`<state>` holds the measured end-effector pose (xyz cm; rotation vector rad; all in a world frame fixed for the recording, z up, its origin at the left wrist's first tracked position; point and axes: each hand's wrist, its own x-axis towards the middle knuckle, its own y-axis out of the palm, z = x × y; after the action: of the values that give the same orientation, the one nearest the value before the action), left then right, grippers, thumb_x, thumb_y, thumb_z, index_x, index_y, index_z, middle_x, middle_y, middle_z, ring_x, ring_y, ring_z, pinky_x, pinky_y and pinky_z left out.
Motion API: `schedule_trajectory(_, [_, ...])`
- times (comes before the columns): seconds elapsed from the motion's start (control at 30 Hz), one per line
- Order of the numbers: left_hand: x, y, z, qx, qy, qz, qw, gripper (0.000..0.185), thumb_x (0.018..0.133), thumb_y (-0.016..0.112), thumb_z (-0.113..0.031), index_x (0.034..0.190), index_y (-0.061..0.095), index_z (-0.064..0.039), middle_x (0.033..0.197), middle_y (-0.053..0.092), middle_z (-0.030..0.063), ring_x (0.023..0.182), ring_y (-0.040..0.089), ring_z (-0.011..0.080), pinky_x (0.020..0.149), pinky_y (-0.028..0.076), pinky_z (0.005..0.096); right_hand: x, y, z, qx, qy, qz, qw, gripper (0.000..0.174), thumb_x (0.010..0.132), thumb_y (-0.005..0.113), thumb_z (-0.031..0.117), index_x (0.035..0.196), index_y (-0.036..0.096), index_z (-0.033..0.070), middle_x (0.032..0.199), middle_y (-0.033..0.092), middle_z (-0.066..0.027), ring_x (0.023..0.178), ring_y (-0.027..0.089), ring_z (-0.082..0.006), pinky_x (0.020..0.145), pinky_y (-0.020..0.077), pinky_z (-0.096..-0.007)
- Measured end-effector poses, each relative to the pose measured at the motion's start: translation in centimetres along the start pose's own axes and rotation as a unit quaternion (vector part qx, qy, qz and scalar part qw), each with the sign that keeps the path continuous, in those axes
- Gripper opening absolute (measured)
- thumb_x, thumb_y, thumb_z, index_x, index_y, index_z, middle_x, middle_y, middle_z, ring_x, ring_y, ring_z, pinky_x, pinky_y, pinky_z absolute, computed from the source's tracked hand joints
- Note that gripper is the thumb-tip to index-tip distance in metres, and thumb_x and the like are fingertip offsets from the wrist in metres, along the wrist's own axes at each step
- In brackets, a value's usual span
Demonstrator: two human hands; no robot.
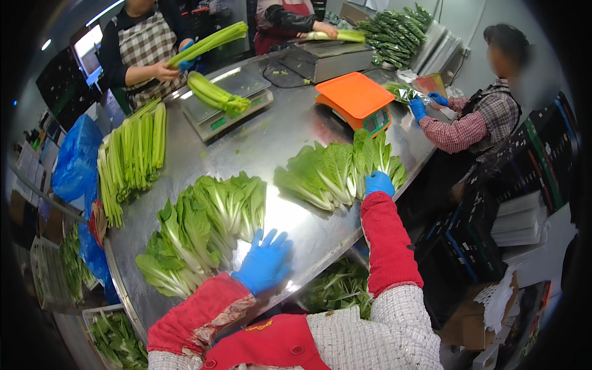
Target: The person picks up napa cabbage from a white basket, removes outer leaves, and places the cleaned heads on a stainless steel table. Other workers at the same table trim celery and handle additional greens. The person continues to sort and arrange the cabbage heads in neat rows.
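Observation:
My left hand [263, 263], in a blue glove, rests with fingers spread on the steel table [185, 159], holding nothing. Just beyond it lies a row of leafy green heads with white stalks [208, 222]. My right hand [380, 184], also gloved in blue, is at the stalk end of the rightmost greens in a second row [328, 173] of romaine-like heads. Its fingers are curled at the white stems; how firmly they grip is hidden by the hand.
Celery stalks [134, 157] lie at the left edge. An orange scale [355, 97] and a steel scale [226, 101] holding celery stand beyond. Co-workers handle celery across the table; another with blue gloves handles wrapped greens at right. Crated greens [118, 340] stand below left.

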<state>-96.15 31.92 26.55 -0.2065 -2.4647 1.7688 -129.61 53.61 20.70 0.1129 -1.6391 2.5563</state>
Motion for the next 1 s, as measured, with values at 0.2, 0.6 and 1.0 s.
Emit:
schedule_trajectory(0.2, [7.9,0.8,-1.8,0.005,0.096,-0.027,0.995,0.061,0.088,0.051,-0.031,0.139,0.037,-0.001,0.145,0.033,0.0198,0.134,0.029,0.0397,0.112,0.017,0.0528,-2.9,1.1,-1.6,0.224,0.024,-0.112,0.968,0.022,0.077,0.065,0.025,0.088,0.067,0.005,0.093,0.067,-0.0144,0.073,0.065,-0.0311,0.069,0.0504,-0.042])
schedule_trajectory(0.6, [25.5,8.3,-4.1,0.113,0.148,-0.168,0.968,0.06,0.08,0.051,-0.019,0.135,0.041,0.003,0.145,0.03,0.0231,0.139,0.022,0.0394,0.113,0.012,0.0557,-3.1,3.4,-0.8,0.565,0.113,-0.053,0.816,0.039,0.085,0.064,0.007,0.121,0.054,-0.005,0.093,0.063,-0.0081,0.078,0.059,-0.0127,0.07,0.049,-0.0239])
schedule_trajectory(1.0, [26.5,8.6,-2.3,0.06,0.147,-0.184,0.97,0.054,0.075,0.058,-0.02,0.123,0.05,0.004,0.134,0.043,0.0209,0.128,0.037,0.0384,0.109,0.021,0.054,-2.2,3.4,-1.0,0.288,-0.006,-0.047,0.956,0.04,0.083,0.066,0.014,0.121,0.06,0.003,0.085,0.064,-0.0082,0.07,0.059,-0.0157,0.063,0.0485,-0.03])
